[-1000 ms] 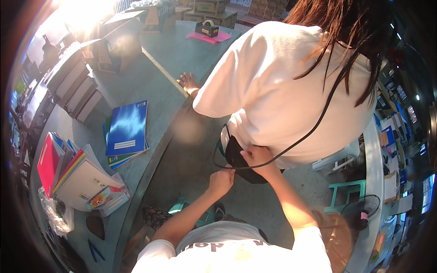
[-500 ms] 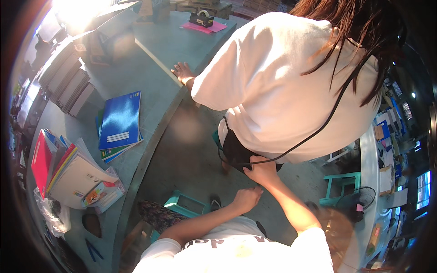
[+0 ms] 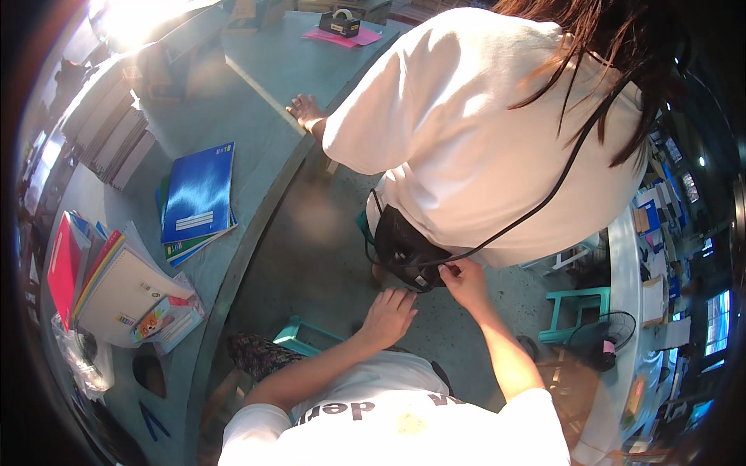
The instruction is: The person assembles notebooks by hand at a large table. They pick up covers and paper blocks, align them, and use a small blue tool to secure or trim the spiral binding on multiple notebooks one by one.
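Right hand (image 3: 468, 286) is pinching the black bag (image 3: 410, 239), left hand (image 3: 388, 317) hovering beside, loosely spread; bag's looking partly open, rest unclear tbh.

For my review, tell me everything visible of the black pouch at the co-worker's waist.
The black pouch looks like soft fabric and hangs tilted at the waist of the co-worker. It seems open, with dark contents too unclear to name. A black cable crosses it. The right hand touches its right end, grip unclear; the left hand is just below, apparently not touching.
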Action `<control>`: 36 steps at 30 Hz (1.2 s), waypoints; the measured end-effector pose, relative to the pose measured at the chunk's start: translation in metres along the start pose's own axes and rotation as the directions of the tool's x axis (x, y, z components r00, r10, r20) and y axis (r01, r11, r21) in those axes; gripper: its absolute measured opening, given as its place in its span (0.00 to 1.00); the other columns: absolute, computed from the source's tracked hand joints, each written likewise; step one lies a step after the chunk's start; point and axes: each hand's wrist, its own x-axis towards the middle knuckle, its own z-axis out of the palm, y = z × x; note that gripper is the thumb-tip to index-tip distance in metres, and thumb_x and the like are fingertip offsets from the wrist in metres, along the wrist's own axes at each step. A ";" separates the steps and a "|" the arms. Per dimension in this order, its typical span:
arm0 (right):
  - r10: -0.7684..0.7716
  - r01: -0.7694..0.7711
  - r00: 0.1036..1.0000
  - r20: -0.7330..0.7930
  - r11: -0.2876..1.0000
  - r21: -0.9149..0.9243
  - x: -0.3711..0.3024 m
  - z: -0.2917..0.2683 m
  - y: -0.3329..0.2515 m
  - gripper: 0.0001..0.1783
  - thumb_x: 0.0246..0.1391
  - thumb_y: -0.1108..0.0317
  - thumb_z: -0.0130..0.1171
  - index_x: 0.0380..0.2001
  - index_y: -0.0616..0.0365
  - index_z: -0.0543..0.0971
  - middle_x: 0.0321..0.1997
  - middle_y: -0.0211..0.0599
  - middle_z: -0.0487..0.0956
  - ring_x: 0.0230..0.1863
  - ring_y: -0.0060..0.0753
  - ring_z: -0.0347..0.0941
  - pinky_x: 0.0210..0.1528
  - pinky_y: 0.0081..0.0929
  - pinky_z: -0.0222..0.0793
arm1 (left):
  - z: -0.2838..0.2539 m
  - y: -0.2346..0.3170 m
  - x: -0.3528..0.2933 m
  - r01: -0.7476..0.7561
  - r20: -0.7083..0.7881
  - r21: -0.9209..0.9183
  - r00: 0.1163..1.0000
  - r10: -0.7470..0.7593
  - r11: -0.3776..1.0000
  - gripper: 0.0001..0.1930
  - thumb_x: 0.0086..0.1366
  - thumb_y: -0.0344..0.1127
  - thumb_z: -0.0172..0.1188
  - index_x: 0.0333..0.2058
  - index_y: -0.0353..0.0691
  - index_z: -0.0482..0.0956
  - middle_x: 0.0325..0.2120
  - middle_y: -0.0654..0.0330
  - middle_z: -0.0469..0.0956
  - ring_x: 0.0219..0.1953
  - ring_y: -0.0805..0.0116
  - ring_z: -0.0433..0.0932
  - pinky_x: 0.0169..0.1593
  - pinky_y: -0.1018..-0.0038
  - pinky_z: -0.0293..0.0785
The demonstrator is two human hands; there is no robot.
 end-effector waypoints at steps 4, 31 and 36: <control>-0.075 0.077 0.996 -0.040 0.996 0.046 -0.001 0.002 0.008 0.08 0.44 0.69 0.62 0.25 0.64 0.77 0.17 0.32 0.75 0.19 0.19 0.68 0.23 0.20 0.64 | -0.004 -0.009 0.005 -0.102 -0.021 0.141 0.994 0.107 0.985 0.28 0.53 0.37 0.59 0.52 0.31 0.65 0.50 0.51 0.64 0.54 0.53 0.61 0.54 0.62 0.62; -0.055 0.067 0.994 0.095 0.990 -0.127 -0.009 -0.011 -0.034 0.09 0.41 0.64 0.59 0.19 0.59 0.75 0.19 0.40 0.74 0.23 0.42 0.72 0.27 0.34 0.67 | 0.013 -0.049 0.056 -0.617 0.304 0.481 0.784 0.541 0.623 0.23 0.62 0.51 0.46 0.50 0.42 0.68 0.49 0.62 0.68 0.54 0.67 0.63 0.60 0.64 0.52; -0.061 0.076 0.993 0.105 0.987 -0.143 -0.009 -0.009 -0.033 0.09 0.41 0.64 0.60 0.20 0.59 0.75 0.19 0.41 0.74 0.23 0.42 0.72 0.27 0.34 0.67 | 0.021 -0.053 0.056 -0.610 0.360 0.452 0.792 0.493 0.651 0.26 0.59 0.52 0.49 0.52 0.43 0.67 0.52 0.64 0.67 0.57 0.69 0.61 0.63 0.60 0.47</control>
